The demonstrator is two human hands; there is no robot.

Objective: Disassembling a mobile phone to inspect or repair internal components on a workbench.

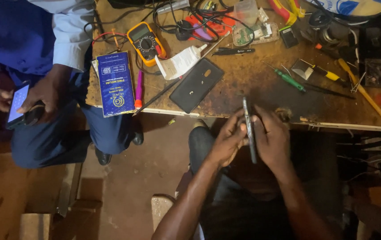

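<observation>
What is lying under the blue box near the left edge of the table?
A white sheet or card shows at the top-left corner of the blue box, under it. The rest rests on the wooden table. What else the box covers cannot be seen.

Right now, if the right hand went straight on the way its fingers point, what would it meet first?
Probably the phone it grips edge-on, then the left hand on the phone's other side.

Yellow multimeter (146, 43) at eleven o'clock; dark blue box (115, 83) with pale print at ten; black phone cover (196, 85) near centre; green-handled screwdriver (289, 80) at one; brown stained table (252, 73).
</observation>
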